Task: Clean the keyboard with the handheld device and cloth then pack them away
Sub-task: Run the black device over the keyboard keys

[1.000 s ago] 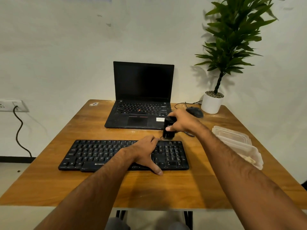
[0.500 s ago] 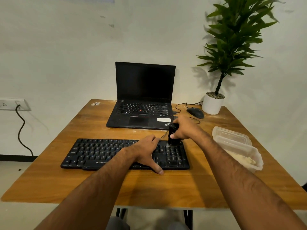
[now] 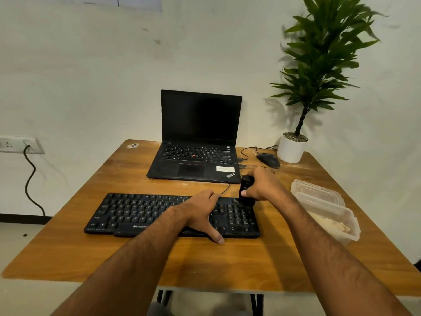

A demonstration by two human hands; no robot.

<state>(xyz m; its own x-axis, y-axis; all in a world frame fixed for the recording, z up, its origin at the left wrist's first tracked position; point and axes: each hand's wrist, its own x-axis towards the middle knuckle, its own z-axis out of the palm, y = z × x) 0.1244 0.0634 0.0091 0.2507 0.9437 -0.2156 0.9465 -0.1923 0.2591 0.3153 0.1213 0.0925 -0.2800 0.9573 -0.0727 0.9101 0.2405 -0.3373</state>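
Note:
A black keyboard (image 3: 136, 213) lies across the wooden table (image 3: 262, 263) in front of me. My right hand (image 3: 264, 185) grips a small black handheld device (image 3: 246, 190), held upright with its lower end on the keyboard's far right corner. My left hand (image 3: 202, 213) rests on the keyboard's right half, fingers spread over the keys and thumb at the front edge. A pale cloth (image 3: 330, 224) lies inside the clear plastic container (image 3: 350, 215) to the right.
An open black laptop (image 3: 198, 142) stands behind the keyboard. A black mouse (image 3: 268, 160) with its cable and a potted plant (image 3: 291, 147) sit at the back right. A clear lid (image 3: 316, 190) lies at the container's far end. A wall socket (image 3: 18, 144) is at left.
My right hand has brought the device down and toward me, from above the table behind the keyboard onto the keyboard's far right corner. My left hand has stayed on the keys.

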